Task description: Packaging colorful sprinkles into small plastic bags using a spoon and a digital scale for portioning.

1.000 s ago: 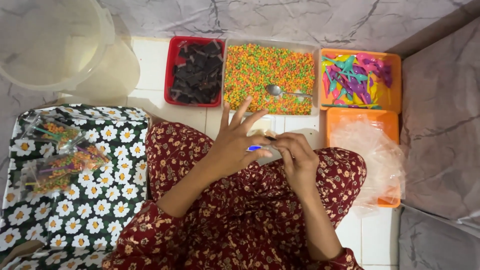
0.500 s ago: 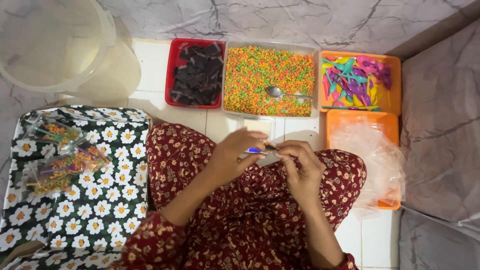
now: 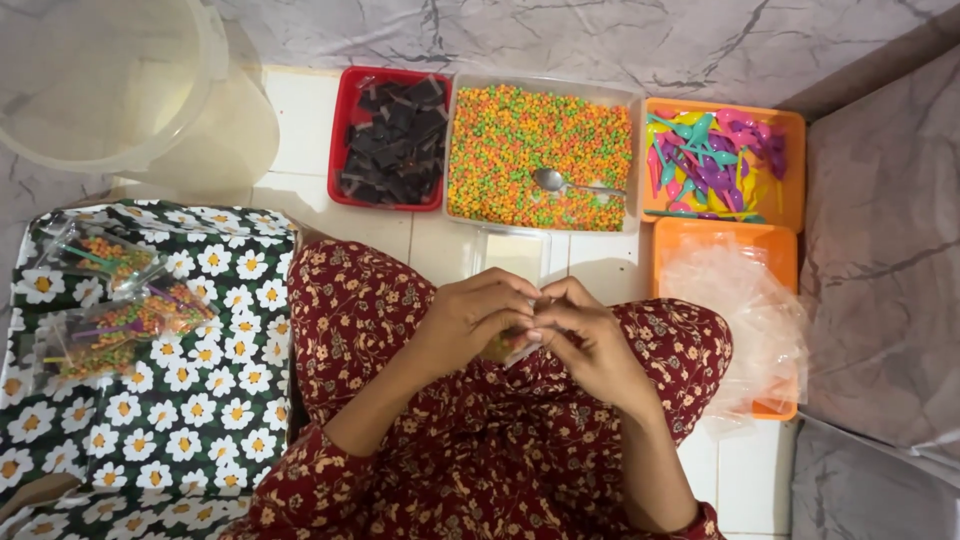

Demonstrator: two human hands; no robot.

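1. I am holding a small clear plastic packet [image 3: 520,348] between my two hands, low over my lap, on the dark red flowered cloth of my dress [image 3: 480,450].
2. My left hand [image 3: 470,318] is curling its fingers almost closed around the left side of the packet; the fingertips are meeting those of the other hand.
3. My right hand [image 3: 590,345] is also nearly closed, and it is pinching the packet from the right side. Only a pale corner of the packet is showing below the fingers, so I cannot tell its long axis for sure.
4. The packet is lying exactly between both hands, so neither hand is nearer; both are touching it.
5. The clear rectangular tray of orange and green candy beads [image 3: 520,150] is lying straight ahead of my hands, on the white tiled floor [image 3: 300,120], with a metal spoon [image 3: 560,182] resting in it, its handle pointing to the right.
6. To the left of this tray a red tray of dark chocolate pieces [image 3: 390,140] is standing; to the right, an orange tray of small coloured plastic spoons [image 3: 715,155].
7. An orange tray of empty clear bags [image 3: 740,310] is lying just beside my right knee.
8. Filled packets [image 3: 105,310] are lying well apart at my left side, on a black cloth with white flowers [image 3: 200,400].
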